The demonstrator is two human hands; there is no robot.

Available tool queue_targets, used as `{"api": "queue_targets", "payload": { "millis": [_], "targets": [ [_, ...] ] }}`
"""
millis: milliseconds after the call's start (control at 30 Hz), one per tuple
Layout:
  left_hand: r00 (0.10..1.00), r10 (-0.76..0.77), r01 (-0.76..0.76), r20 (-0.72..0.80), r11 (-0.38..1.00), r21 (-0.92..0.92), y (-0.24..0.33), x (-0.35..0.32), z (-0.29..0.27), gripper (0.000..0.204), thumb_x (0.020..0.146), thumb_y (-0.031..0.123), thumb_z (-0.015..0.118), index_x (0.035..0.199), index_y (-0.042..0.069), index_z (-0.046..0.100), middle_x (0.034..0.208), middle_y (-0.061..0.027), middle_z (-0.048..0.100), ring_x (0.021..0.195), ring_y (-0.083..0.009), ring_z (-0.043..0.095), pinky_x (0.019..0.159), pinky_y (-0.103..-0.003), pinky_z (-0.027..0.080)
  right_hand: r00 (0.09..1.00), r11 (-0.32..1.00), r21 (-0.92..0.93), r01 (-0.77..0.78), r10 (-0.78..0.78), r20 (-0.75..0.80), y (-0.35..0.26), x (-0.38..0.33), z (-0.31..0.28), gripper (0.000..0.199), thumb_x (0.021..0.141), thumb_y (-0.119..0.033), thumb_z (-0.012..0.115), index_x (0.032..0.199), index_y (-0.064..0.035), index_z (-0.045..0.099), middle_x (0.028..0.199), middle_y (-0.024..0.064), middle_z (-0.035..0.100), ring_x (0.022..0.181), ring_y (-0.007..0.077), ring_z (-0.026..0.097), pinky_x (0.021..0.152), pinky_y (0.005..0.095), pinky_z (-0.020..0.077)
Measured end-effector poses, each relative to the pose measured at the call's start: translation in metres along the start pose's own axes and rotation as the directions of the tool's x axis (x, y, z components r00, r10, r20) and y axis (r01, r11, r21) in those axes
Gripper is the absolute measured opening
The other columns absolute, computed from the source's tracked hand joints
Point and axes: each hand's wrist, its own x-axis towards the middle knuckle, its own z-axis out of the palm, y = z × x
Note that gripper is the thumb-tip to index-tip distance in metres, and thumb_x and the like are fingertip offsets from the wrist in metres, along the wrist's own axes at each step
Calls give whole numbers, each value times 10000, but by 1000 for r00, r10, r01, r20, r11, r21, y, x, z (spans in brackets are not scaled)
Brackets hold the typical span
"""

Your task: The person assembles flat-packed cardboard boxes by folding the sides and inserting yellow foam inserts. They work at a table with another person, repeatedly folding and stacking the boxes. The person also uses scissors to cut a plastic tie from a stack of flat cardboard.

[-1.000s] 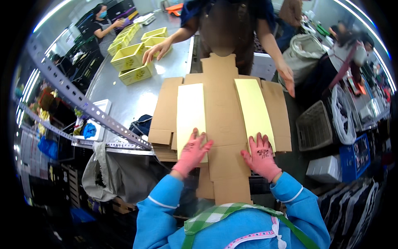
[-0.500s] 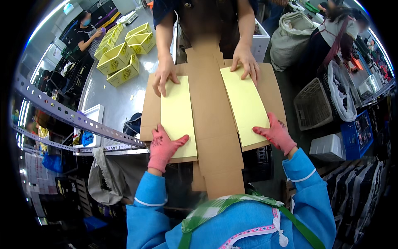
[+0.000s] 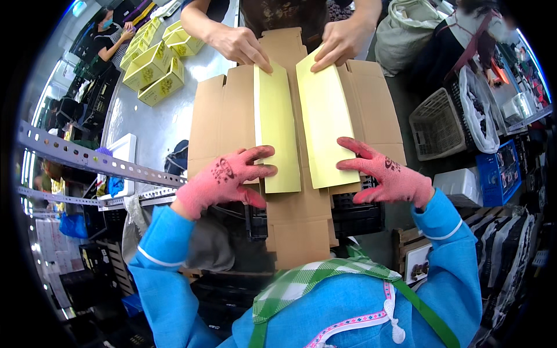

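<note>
At frame centre, the flattened cardboard box [image 3: 293, 145] lies under the spread left hand [image 3: 223, 180] and right hand [image 3: 386, 174], fingers apart, pressing yellow panels [image 3: 278, 133] that could spring back or crease crooked if pressure slips.

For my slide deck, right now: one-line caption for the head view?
Pink-gloved left hand and right hand fold yellow panels of a flat brown cardboard box blank with a co-worker's bare hands.

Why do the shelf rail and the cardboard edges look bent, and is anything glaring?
Head view: the fisheye lens bows the grey perforated rail and the cardboard sheet toward the dark round rim; the steel table gives off a pale sheen; both gloved hands, left and right, look sharp.
</note>
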Motion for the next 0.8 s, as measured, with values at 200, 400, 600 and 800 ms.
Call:
{"api": "queue_targets", "payload": {
  "millis": [200, 400, 600, 800],
  "targets": [
    [983, 171, -184, 69, 929, 320, -27, 28, 4, 419, 681, 317, 743, 1001, 102, 578, 1088, -69, 547, 860, -300, 582, 750, -403, 502, 962, 916, -294, 271, -270, 47, 36, 18, -10, 450, 643, 1, 727, 1058, -94, 584, 1236, 128, 516, 1084, 347, 537, 880, 394, 489],
    [871, 147, -57, -469, 978, 200, -34, 10, 14, 267, 726, 169, 763, 881, 62, 574, 797, -65, 561, 613, -262, 568, 558, -339, 480, 879, 996, -88, 33, -71, -472, 35, 14, -5, 126, 688, -7, 700, 772, -37, 611, 767, 79, 603, 658, 228, 595, 592, 303, 479],
    [601, 36, 262, -798, 935, 239, -29, 55, 75, 307, 754, 134, 728, 1048, 158, 641, 726, -35, 563, 560, -231, 576, 499, -332, 471, 812, 732, -666, -140, -301, -501, 29, 65, 30, 288, 706, -347, 745, 751, -109, 590, 725, 20, 578, 674, 234, 593, 596, 380, 470],
    [892, -140, 308, -430, 883, 353, 0, 75, 30, 303, 798, 361, 672, 1021, 159, 649, 825, -40, 620, 734, -261, 653, 618, -381, 518, 909, 722, -672, -165, -153, -388, 31, 88, 25, 738, 733, -365, 730, 1365, -133, 428, 907, 50, 649, 768, 252, 601, 679, 355, 484]
  ]
}}
